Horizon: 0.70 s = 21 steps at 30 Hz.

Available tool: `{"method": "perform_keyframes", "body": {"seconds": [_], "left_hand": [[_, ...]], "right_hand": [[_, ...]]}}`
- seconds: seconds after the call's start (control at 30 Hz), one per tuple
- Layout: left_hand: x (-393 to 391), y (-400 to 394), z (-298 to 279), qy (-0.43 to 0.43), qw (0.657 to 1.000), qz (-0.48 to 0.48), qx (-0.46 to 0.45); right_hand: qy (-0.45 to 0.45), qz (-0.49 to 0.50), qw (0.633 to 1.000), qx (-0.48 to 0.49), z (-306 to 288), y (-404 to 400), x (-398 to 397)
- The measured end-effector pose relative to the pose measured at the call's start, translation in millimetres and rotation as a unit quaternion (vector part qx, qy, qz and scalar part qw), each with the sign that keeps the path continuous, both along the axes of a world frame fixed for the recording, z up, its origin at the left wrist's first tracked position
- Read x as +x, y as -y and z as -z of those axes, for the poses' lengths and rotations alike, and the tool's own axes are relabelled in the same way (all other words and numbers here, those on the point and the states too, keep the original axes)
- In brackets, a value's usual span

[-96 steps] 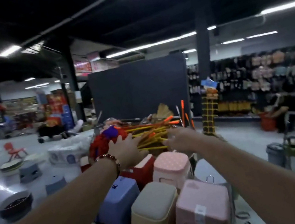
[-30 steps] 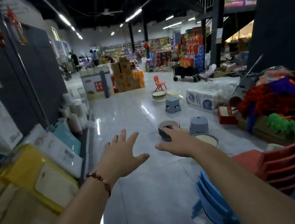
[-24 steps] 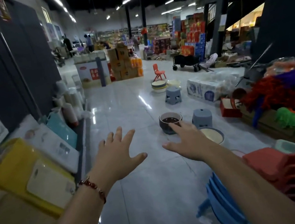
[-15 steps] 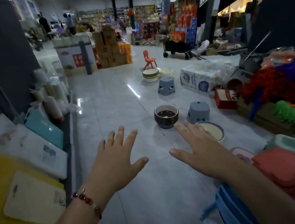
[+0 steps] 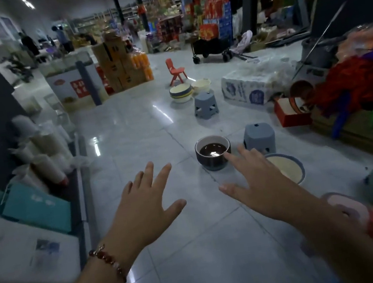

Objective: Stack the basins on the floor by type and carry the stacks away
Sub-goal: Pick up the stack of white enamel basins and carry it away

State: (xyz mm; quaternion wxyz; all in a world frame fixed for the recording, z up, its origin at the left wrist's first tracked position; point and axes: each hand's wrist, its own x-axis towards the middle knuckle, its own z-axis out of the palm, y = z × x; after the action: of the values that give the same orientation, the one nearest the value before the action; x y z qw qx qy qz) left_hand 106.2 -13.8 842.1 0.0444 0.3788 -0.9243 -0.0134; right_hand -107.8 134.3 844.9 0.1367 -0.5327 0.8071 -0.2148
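Reaching forward over the glossy grey tiled floor (image 5: 144, 133), both hands held palm-down, holding nothing. Left hand (image 5: 143, 212) with red bead bracelet (image 5: 108, 262) on wrist: fingers spread apart, straight. Right hand (image 5: 260, 184): fingers apart too, index tip overlapping the near rim of the dark round basin with white rim (image 5: 213, 151) in view; contact can't be told. Cream shallow basin with blue rim (image 5: 290, 168) just right of right fingers, partly hidden by the hand. Grey plastic step stool (image 5: 259, 137) beyond right fingers, beside dark basin. Stack of pale round basins (image 5: 181, 92) far ahead of fingers, near small red plastic chair (image 5: 175, 71).
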Motion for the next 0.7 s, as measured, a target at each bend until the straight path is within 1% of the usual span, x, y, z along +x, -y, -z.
{"method": "perform_keyframes", "body": {"seconds": [0.17,0.23,0.3,0.37,0.43,0.53,0.6,0.7], "left_hand": [[-52.6,94.2,1.4,-0.034,0.999,-0.03,0.0],[-58.7,125.5,5.3,-0.034,0.999,-0.039,0.01],[-59.0,161.9,8.7,-0.057,0.997,-0.054,0.026],[-58.4,206.1,11.3,-0.077,0.994,-0.074,0.026],[-61.4,253.7,15.2,-0.078,0.993,-0.088,0.025],[-79.3,320.0,21.0,-0.069,0.994,-0.077,0.029],[-95.2,376.9,21.7,-0.072,0.994,-0.074,0.034],[-123.2,456.1,13.8,-0.054,0.997,-0.047,0.029]], "right_hand": [[-0.024,-0.027,0.999,0.033,-4.4,92.0,-69.9],[-0.037,-0.037,0.998,0.041,-9.0,131.6,-87.8],[-0.029,-0.05,0.998,0.035,-10.7,173.6,-98.6],[-0.028,-0.067,0.997,0.033,-11.2,217.5,-106.4],[-0.034,-0.068,0.997,0.033,-6.5,265.3,-116.4],[-0.05,-0.059,0.996,0.031,3.2,336.6,-129.0],[-0.038,-0.051,0.997,0.033,8.3,392.7,-135.3],[-0.014,-0.028,0.999,0.032,2.3,464.2,-146.1]]}}
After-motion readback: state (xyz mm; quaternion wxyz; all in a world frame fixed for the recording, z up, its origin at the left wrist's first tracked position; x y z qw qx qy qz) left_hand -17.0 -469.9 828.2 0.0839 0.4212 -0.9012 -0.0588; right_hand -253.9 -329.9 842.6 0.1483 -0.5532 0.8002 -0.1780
